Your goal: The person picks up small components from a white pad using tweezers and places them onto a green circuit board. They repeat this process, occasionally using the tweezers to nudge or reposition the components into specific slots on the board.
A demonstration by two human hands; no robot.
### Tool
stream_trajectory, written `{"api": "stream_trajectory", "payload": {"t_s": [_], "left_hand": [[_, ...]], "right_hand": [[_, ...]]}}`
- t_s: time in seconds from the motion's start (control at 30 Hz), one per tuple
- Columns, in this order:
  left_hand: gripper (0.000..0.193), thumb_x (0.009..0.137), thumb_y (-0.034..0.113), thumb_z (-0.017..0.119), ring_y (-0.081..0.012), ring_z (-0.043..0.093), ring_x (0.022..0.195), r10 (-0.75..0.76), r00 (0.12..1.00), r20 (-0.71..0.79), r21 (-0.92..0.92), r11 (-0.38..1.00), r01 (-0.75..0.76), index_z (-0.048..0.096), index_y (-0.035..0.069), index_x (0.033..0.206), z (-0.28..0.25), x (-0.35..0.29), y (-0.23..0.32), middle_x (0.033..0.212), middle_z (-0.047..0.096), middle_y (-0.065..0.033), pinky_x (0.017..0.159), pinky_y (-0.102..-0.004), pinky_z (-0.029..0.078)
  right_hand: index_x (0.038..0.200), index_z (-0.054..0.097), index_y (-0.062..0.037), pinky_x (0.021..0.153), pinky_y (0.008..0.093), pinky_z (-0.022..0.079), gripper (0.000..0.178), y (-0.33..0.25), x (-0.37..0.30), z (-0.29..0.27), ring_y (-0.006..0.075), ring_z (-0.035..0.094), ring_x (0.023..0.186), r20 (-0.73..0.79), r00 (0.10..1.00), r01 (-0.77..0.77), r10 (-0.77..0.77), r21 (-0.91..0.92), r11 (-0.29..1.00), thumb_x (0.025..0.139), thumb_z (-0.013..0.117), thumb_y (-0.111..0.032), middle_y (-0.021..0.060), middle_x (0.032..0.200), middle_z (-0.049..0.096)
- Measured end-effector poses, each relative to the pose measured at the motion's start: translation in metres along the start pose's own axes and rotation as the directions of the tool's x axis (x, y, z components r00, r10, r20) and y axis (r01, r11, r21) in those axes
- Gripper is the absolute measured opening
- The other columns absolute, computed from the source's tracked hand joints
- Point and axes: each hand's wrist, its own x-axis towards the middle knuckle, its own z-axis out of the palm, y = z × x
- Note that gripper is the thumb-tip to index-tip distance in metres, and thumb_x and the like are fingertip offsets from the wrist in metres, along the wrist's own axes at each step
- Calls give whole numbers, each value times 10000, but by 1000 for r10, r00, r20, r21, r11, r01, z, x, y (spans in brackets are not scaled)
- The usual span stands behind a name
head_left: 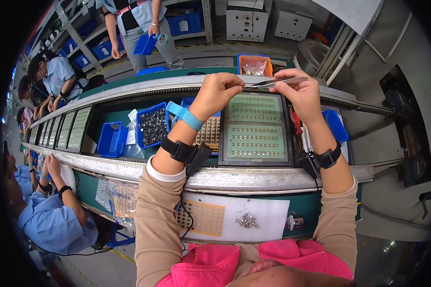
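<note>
Over the far edge of a dark-framed tray (219,148), my two hands come close together. The tray carries two green circuit board panels (255,128) with rows of small shiny metal parts. My right hand (299,93) grips metal tweezers (283,82), whose tips point left toward my other hand. The fingers of my left hand (218,94) are pinched together near those tips; anything between them is too small to make out. A blue band (185,116) circles my left wrist, and black straps with small devices sit on both forearms.
Left of the tray are a blue bin of small dark parts (153,125) and another blue bin (112,138). Metal rails (273,181) run along both sides. Nearer me, a white foam sheet (268,217) bears loose metal pieces. Co-workers (52,205) sit at left; one person stands beyond.
</note>
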Motion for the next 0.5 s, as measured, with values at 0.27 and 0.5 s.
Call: {"api": "stream_trajectory", "payload": {"t_s": [0.27,0.5], "left_hand": [[109,796,9,623,-93,603,752,-2,995,102,90,996,-7,661,-39,886,3,-3,2,811,656,-60,691,-223,487],[107,812,13,608,-103,603,750,-60,988,145,-119,990,78,630,-53,892,2,-3,0,800,645,-60,698,-227,486]], "right_hand": [[901,620,47,702,255,513,107,4,-5,-2,157,634,751,173,985,33,-5,-160,987,796,599,39,92,831,632],[873,625,45,688,252,510,88,4,-7,-2,151,626,726,175,984,43,-25,-96,994,792,594,49,84,824,629]]}}
